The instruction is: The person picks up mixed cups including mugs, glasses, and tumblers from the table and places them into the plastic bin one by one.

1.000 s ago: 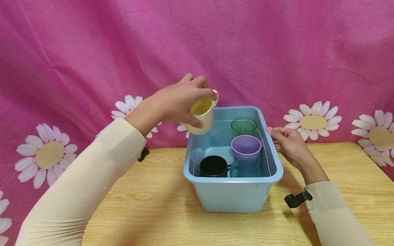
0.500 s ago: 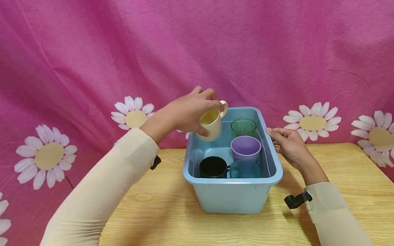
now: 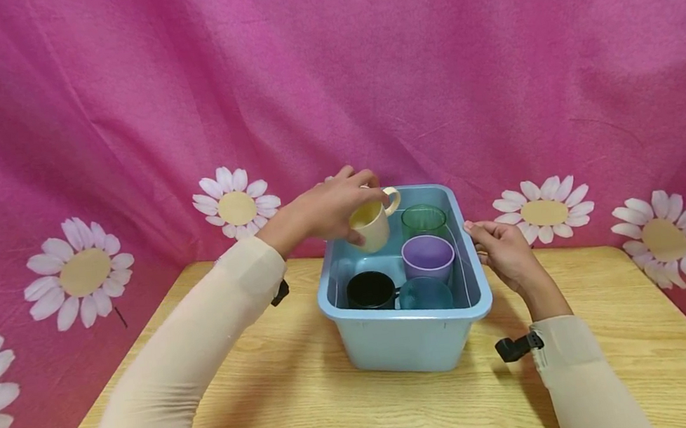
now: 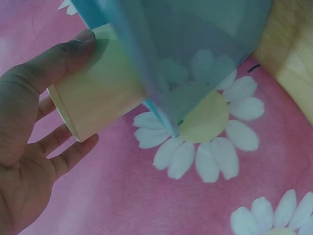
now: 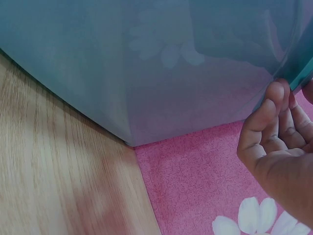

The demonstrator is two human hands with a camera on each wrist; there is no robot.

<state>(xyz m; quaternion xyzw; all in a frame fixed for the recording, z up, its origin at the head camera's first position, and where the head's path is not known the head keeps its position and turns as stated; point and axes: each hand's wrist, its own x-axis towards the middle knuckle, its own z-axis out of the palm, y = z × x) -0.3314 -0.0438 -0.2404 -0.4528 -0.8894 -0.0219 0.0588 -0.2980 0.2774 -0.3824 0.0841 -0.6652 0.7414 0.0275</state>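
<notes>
My left hand [image 3: 342,203] grips a cream mug [image 3: 371,226] from above, its handle pointing right. The mug hangs partly below the rim at the back left of a light blue bin [image 3: 407,319]. In the left wrist view the thumb and fingers wrap the cream mug [image 4: 98,95] behind the translucent bin wall [image 4: 195,44]. Inside the bin stand a green cup [image 3: 423,220], a purple cup [image 3: 428,258], a black mug [image 3: 372,290] and a teal cup [image 3: 425,294]. My right hand [image 3: 494,245] pinches the bin's right rim, with curled fingers [image 5: 271,127] under the edge.
The bin stands on a wooden table [image 3: 288,404] whose back edge meets a pink cloth backdrop [image 3: 326,67] printed with daisies. Bare tabletop lies left of, in front of and right of the bin.
My left hand has lowered the cream mug and carried it slightly right, down into the bin's back left corner. The right hand stays on the rim.
</notes>
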